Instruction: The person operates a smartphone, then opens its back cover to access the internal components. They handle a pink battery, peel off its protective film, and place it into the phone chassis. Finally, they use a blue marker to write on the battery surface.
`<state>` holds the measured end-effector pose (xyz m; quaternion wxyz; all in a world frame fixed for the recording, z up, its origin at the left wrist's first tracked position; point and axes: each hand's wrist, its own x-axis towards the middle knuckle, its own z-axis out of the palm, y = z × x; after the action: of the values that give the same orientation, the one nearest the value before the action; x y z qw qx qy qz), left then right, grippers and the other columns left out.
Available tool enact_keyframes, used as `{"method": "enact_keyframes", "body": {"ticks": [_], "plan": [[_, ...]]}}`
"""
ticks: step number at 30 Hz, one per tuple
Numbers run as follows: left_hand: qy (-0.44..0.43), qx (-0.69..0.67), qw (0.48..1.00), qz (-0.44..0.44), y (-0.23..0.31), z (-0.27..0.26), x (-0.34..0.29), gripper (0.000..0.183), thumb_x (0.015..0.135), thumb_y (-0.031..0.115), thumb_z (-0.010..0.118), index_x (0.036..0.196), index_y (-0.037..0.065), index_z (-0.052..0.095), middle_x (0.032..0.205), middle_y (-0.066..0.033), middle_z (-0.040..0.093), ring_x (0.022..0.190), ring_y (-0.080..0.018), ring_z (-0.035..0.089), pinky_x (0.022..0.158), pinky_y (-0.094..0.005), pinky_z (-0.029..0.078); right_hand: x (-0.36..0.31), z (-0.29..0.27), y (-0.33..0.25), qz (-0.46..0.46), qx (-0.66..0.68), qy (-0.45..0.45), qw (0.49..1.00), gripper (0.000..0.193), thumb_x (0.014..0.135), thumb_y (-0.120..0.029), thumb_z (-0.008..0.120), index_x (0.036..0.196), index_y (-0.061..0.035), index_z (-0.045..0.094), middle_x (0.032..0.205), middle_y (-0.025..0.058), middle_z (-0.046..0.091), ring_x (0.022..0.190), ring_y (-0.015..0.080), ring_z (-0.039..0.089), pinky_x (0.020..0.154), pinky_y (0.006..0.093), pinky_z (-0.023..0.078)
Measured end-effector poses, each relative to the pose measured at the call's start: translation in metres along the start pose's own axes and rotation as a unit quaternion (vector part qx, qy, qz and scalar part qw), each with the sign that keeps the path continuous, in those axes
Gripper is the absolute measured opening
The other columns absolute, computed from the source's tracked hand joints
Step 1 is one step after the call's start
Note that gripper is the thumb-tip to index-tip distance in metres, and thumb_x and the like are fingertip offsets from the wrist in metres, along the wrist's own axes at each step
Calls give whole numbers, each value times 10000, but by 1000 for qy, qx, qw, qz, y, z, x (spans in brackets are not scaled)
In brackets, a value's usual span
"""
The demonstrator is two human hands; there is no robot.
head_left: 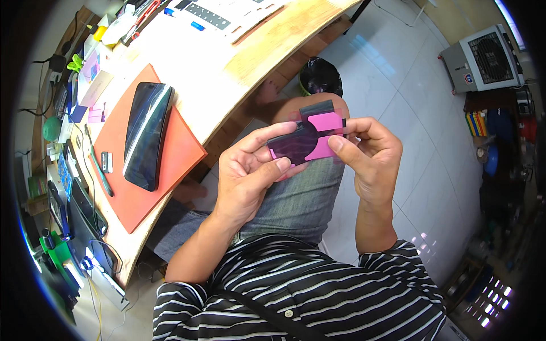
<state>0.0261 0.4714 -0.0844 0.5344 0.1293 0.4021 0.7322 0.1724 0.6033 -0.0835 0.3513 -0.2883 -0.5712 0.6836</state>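
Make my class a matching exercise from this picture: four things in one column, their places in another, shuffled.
1. Flat pink-and-black piece
2. Glossy black rectangular device
3. Grey box-shaped air cooler with a black grille
4. Black shirt with white stripes

A. Lying on the flat orange mat
B. Worn by the person
C. Between the left hand and right hand
D. At the picture's upper right

Pairs: 1-C, 2-A, 3-D, 4-B
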Motion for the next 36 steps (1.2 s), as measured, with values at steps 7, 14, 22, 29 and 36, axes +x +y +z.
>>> {"method": "enact_keyframes", "body": {"ticks": [7,14,22,29,36], "plan": [[5,4,1000,-1,0,0,0,467,905,-86,620,1359,-96,511,1025,-147,707,843,-127,683,949,-458,599,0,2,-2,-2,-14,13,1000,194,844,48,779,1005,83,675,874,65,669,792,95,627,644,216,540],[13,9,1000,6,-2,1,-1,455,904,-80,635,1344,-94,522,955,-111,704,815,-117,677,935,-463,605,-1,0,0,-14,-27,11,999,215,836,48,787,1020,79,680,882,61,676,804,90,619,696,213,527],[4,5,1000,19,-7,-5,2,483,893,-89,634,1357,-100,500,1132,-212,688,1055,-253,702,955,-448,602,-3,-1,0,-45,-57,-23,997,200,833,15,808,993,55,695,911,61,694,855,116,631,813,263,514],[-7,-12,1000,23,-6,-8,1,514,883,-104,625,1375,-103,476,1197,-253,662,1117,-295,687,971,-465,592,-4,-2,2,-30,-7,-41,999,169,851,7,798,981,44,697,932,83,711,868,126,643,821,268,516],[-3,-2,1000,29,-8,-9,1,490,888,-101,647,1355,-95,500,1197,-249,665,1109,-291,691,954,-451,604,-3,0,1,-21,-23,-27,999,160,854,1,796,978,41,704,905,65,705,852,116,631,807,263,510]]}}
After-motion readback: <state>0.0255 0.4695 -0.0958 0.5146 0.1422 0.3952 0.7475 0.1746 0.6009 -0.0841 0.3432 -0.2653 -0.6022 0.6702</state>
